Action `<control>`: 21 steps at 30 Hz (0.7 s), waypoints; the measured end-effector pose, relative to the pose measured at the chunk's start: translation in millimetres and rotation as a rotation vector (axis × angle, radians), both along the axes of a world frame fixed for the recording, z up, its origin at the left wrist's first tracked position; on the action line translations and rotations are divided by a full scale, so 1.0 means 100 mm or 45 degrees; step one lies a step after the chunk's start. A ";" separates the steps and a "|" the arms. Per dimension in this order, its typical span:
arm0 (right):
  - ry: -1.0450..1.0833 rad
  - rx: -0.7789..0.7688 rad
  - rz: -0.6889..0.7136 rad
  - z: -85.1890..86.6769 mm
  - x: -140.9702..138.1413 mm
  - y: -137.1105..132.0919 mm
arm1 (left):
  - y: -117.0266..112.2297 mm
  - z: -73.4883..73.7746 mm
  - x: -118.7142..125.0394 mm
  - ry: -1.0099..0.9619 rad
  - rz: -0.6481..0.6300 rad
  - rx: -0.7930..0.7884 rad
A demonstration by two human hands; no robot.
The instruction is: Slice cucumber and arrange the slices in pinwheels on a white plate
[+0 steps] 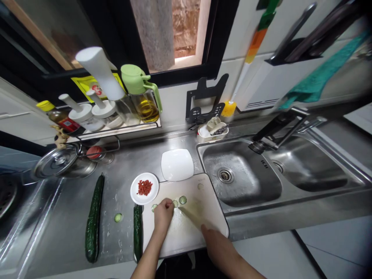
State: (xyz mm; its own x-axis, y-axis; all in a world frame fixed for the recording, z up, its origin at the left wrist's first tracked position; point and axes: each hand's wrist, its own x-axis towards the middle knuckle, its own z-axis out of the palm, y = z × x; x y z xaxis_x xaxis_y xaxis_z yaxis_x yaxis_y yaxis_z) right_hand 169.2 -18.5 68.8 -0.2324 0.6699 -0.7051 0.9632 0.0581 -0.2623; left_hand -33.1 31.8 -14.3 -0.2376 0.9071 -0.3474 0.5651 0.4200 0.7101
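My left hand [163, 215] is over the cutting board [212, 209], its fingers pinched together at a thin cucumber slice [175, 204]. Another round cucumber slice [183, 200] lies just right of it, and a further piece [154, 208] shows partly behind the hand. At the board's right side my right hand [217, 246] is closed around a knife [192, 217]. Its blade slants up and left toward the slices and looks blurred; the handle is hidden in the hand. One cut cucumber [137, 232] rests along the board's left edge.
A whole cucumber [95, 221] and a cucumber end [118, 217] lie on the steel counter. Behind the board stand a plate of red bits [133, 190] and a white dish [177, 164]. The sink [244, 166] is right; a bottle shelf [116, 131] is back left.
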 end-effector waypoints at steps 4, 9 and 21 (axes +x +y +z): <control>0.013 0.041 -0.053 0.05 -0.15 0.11 | -0.01 -0.02 -0.01 0.015 0.006 -0.004; 0.064 0.096 -0.045 0.04 -0.24 0.18 | 0.00 -0.03 0.00 0.026 0.010 -0.003; 0.008 0.047 -0.011 0.03 -0.28 0.21 | 0.02 -0.03 -0.01 0.037 -0.002 -0.007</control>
